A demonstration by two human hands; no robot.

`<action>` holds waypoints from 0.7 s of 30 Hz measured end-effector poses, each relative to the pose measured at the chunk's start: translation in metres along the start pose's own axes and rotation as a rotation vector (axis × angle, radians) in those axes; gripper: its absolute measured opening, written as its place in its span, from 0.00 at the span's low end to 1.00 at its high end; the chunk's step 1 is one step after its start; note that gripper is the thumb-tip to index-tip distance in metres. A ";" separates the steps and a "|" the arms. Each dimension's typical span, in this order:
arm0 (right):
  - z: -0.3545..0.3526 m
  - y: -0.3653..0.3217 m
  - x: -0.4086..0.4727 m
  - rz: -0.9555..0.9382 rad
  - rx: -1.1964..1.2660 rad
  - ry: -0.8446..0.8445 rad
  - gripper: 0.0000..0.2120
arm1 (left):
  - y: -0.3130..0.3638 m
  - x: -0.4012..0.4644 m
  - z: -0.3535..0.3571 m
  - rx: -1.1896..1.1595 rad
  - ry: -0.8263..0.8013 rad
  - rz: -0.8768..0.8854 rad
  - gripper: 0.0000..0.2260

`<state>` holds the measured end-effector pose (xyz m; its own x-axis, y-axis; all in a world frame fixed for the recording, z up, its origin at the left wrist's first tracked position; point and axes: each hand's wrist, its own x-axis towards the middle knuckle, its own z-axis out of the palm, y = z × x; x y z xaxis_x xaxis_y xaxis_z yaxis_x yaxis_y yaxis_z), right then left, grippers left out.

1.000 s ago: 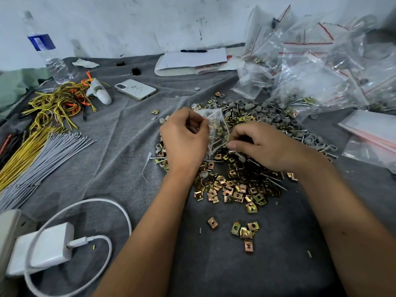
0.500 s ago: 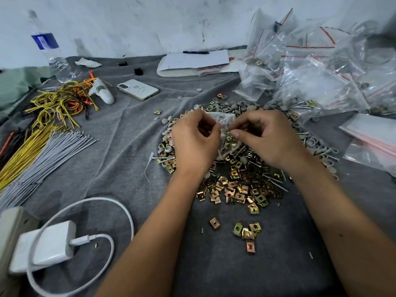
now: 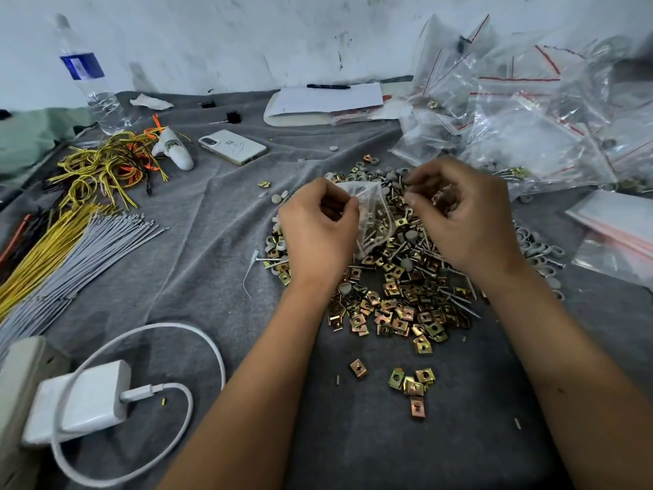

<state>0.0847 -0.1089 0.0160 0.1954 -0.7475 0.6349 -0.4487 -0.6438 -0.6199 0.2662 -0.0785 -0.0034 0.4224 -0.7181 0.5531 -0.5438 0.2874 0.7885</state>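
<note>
Filling the small clear bag (image 3: 371, 208), back at its mouth
Pinching the bag's rim in the left hand (image 3: 318, 231), just above the pile of brass clips (image 3: 399, 309) on the grey cloth (image 3: 212, 249); lifting the right hand (image 3: 463, 221) off that pile since a second ago and drawing it in beside the bag's mouth, fingers curled, too blurred to tell whether any part is pinched; probably ready to drop a piece in

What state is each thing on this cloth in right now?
Small bag, part-filled, pinched by left hand.
Right hand, fingers curled; contents blurred.
Water bottle, upright, little water left.
Phone, face down.
Charger, cable plugged in.
Pen, lying on paper.
</note>
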 end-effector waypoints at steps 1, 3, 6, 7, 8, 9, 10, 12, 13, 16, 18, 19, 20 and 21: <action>-0.002 0.004 0.001 0.015 -0.044 -0.033 0.07 | 0.000 0.001 -0.001 -0.014 0.009 -0.014 0.10; -0.005 0.010 0.002 0.018 -0.191 -0.200 0.06 | 0.000 0.001 -0.001 -0.038 0.032 -0.053 0.10; -0.006 0.013 0.001 0.040 -0.313 -0.510 0.10 | 0.001 0.002 -0.002 -0.072 0.056 -0.095 0.09; -0.007 0.013 0.001 0.061 -0.306 -0.577 0.10 | 0.001 0.002 -0.002 -0.076 0.057 -0.101 0.08; -0.009 0.012 0.002 0.074 -0.296 -0.622 0.10 | 0.001 0.002 -0.002 -0.078 0.056 -0.103 0.08; -0.010 0.012 0.002 0.080 -0.293 -0.655 0.09 | 0.002 0.002 -0.002 -0.076 0.054 -0.103 0.08; -0.011 0.012 0.002 0.082 -0.293 -0.677 0.09 | 0.002 0.002 -0.002 -0.073 0.053 -0.101 0.07; -0.011 0.011 0.002 0.066 -0.303 -0.674 0.07 | 0.002 0.002 -0.002 -0.066 0.053 -0.095 0.07; -0.010 0.011 0.003 0.048 -0.310 -0.651 0.06 | 0.002 0.002 -0.002 -0.062 0.055 -0.093 0.07; -0.007 0.010 0.002 0.007 -0.274 -0.533 0.05 | 0.000 0.002 -0.001 -0.054 0.061 -0.087 0.07; -0.007 0.009 0.002 -0.006 -0.203 -0.437 0.05 | 0.000 0.002 -0.001 -0.056 0.059 -0.082 0.07; -0.007 0.009 0.002 -0.003 -0.153 -0.388 0.05 | 0.000 0.002 -0.001 -0.058 0.054 -0.081 0.08; -0.008 0.010 0.002 0.002 -0.101 -0.345 0.05 | 0.000 0.002 -0.001 -0.060 0.048 -0.080 0.08; -0.008 0.009 0.002 0.004 -0.061 -0.310 0.05 | 0.000 0.002 -0.001 -0.060 0.043 -0.078 0.08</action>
<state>0.0740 -0.1153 0.0151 0.4459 -0.7705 0.4556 -0.5001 -0.6366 -0.5871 0.2680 -0.0791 -0.0024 0.4934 -0.7124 0.4990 -0.4640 0.2697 0.8438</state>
